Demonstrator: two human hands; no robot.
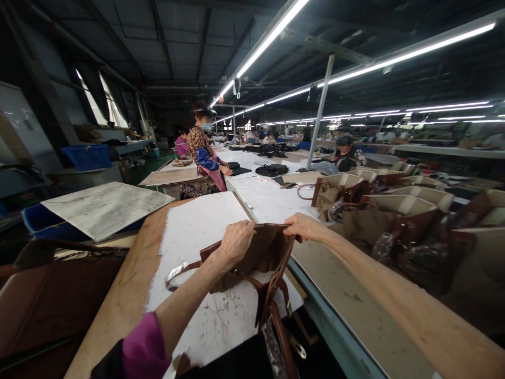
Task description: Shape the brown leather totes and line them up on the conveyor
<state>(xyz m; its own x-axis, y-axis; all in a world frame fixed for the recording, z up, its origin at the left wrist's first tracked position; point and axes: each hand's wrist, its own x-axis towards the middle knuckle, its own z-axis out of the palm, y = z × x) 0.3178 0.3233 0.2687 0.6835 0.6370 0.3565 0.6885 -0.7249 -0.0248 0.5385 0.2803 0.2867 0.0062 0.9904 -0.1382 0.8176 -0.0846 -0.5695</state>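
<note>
A brown handbag is held by its top edge between my two hands, over the white paper on the table. My left hand is closed on the rim at the bag's left. At the right corner, my right hand pinches the same rim, fingers pressed together. One handle, partly wrapped in clear plastic, sticks out to the left. Another handle hangs down toward me, also with plastic on it. The bag's dark lining shows between my hands.
Several brown and beige bags stand in rows at the right. A large brown bag lies at the near left. Beyond it are a marbled board and a blue bin. A co-worker stands across the table by black pieces.
</note>
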